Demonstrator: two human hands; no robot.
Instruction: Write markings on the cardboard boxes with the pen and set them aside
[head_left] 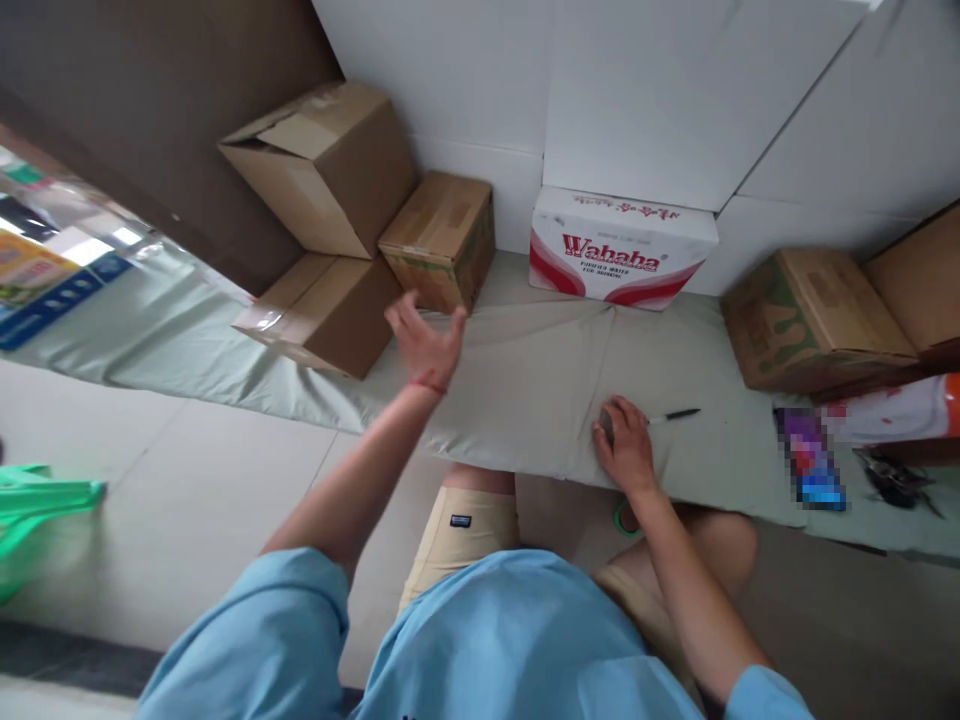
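Observation:
My left hand [424, 338] is raised above the pale green cloth [525, 390], fingers spread and open, holding nothing. It hangs just in front of a small brown cardboard box [442, 235]. My right hand [624, 445] rests on the cloth near its front edge, fingers curled over something small that I cannot make out. A black pen [675, 415] lies on the cloth just right of that hand, apart from it.
Stacked brown boxes [322, 170] stand at the back left. A white and red Wahaha carton [619, 245] sits against the white wall. More brown boxes [814, 315] are at the right, with scissors [896, 480] and packets near them. A green object [34, 505] is on the floor at left.

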